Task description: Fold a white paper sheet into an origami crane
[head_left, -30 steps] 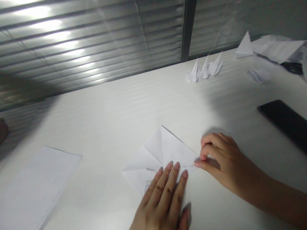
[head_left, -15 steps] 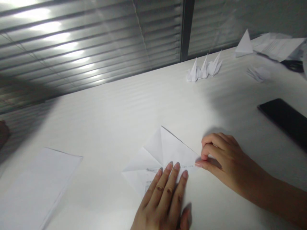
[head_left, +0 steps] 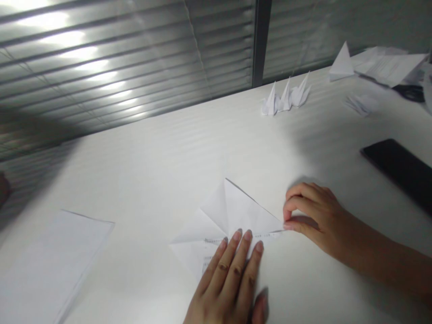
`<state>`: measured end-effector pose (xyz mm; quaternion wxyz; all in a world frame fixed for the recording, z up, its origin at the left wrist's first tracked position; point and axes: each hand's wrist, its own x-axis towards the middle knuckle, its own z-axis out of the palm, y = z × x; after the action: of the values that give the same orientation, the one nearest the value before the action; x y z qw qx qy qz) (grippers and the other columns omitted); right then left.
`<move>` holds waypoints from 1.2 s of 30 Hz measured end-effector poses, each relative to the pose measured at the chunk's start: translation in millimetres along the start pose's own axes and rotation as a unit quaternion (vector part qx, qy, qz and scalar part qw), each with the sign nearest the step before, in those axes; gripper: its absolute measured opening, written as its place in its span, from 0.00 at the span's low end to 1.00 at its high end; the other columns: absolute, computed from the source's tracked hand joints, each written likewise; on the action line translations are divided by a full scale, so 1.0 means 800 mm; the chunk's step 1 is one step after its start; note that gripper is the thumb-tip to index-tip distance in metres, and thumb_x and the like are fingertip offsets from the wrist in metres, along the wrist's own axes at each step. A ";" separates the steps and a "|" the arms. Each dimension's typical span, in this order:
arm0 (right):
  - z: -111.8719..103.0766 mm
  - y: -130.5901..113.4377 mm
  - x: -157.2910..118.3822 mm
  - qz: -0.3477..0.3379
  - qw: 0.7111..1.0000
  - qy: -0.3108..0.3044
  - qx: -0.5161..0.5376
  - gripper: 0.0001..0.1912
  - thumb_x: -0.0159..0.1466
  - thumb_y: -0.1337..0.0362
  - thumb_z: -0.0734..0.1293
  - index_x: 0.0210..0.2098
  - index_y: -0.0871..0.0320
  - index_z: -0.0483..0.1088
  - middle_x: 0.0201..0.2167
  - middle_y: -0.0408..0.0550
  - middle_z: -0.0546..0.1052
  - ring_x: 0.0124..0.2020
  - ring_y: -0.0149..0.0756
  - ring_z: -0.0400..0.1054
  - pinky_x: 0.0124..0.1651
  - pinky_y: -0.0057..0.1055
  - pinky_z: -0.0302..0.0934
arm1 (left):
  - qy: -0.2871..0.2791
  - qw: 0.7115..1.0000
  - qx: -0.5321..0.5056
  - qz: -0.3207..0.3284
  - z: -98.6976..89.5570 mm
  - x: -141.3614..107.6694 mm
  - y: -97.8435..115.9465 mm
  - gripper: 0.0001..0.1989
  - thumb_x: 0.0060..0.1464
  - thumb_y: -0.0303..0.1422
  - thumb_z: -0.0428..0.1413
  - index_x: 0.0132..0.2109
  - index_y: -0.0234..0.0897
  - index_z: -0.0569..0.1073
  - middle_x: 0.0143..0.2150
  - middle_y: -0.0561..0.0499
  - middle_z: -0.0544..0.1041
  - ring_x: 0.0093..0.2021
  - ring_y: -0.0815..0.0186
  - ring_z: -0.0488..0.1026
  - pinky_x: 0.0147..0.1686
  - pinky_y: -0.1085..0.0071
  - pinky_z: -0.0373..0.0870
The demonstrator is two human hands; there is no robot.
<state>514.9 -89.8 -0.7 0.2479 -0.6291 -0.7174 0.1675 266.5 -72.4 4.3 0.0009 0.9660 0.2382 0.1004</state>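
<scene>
A creased white paper point(head_left: 248, 204) lies partly folded on the white table, with rows of print showing near my fingertips. My left hand point(head_left: 229, 281) rests flat on its lower part, fingers extended and slightly apart, covering some of the print. To the right, my right hand point(head_left: 312, 213) pinches the paper's right corner between thumb and forefinger, its other fingers curled. Faint crease lines meet just above my left fingertips. The paper's lower edge is hidden beneath my left hand.
Several folded paper cranes point(head_left: 286, 99) stand near the window blinds point(head_left: 135, 54). A dark phone point(head_left: 401, 168) lies at the right. White sheets point(head_left: 50, 265) are at the lower left. More papers point(head_left: 388, 67) and a folded paper triangle point(head_left: 342, 64) sit at the back right.
My right hand has shifted slightly right at the paper's corner, and that corner now looks more sharply folded. My left hand stays in place on the paper.
</scene>
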 end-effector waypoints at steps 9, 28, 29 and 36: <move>-0.007 -0.003 0.005 0.012 0.993 -0.024 0.117 0.04 0.63 0.69 0.65 0.33 0.54 0.69 0.34 0.44 0.70 0.39 0.35 0.65 0.44 0.35 0.58 | -0.004 1.000 -0.012 0.000 -0.003 0.003 -0.001 0.21 0.61 0.34 0.48 0.59 0.33 0.67 0.60 0.45 0.69 0.61 0.59 0.64 0.62 0.65 0.58; 0.015 -0.021 -0.001 0.041 0.999 0.018 0.026 0.08 0.59 0.69 0.69 0.30 0.54 0.65 0.31 0.40 0.68 0.37 0.36 0.62 0.43 0.36 0.47 | 0.005 1.000 0.009 0.004 0.001 0.001 0.001 0.22 0.61 0.36 0.48 0.59 0.33 0.67 0.61 0.47 0.67 0.61 0.60 0.64 0.60 0.65 0.60; 0.015 -0.020 -0.001 0.040 0.999 0.017 0.026 0.07 0.59 0.69 0.69 0.30 0.54 0.66 0.31 0.40 0.69 0.37 0.36 0.62 0.43 0.36 0.47 | 0.008 1.000 0.011 0.005 0.001 0.001 0.001 0.22 0.61 0.36 0.48 0.59 0.33 0.67 0.61 0.47 0.67 0.61 0.60 0.64 0.60 0.66 0.61; 0.015 -0.009 -0.003 0.010 1.000 -0.001 0.028 0.07 0.60 0.71 0.68 0.31 0.54 0.66 0.32 0.40 0.68 0.37 0.35 0.62 0.42 0.35 0.47 | 0.004 1.000 0.012 0.001 0.002 0.003 0.001 0.22 0.61 0.34 0.48 0.59 0.34 0.67 0.61 0.47 0.67 0.61 0.60 0.64 0.59 0.66 0.61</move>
<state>502.3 -92.3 -7.2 0.2628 -0.6291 -0.7064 0.1905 269.4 -71.6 3.3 -0.0117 0.9657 0.2387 0.1012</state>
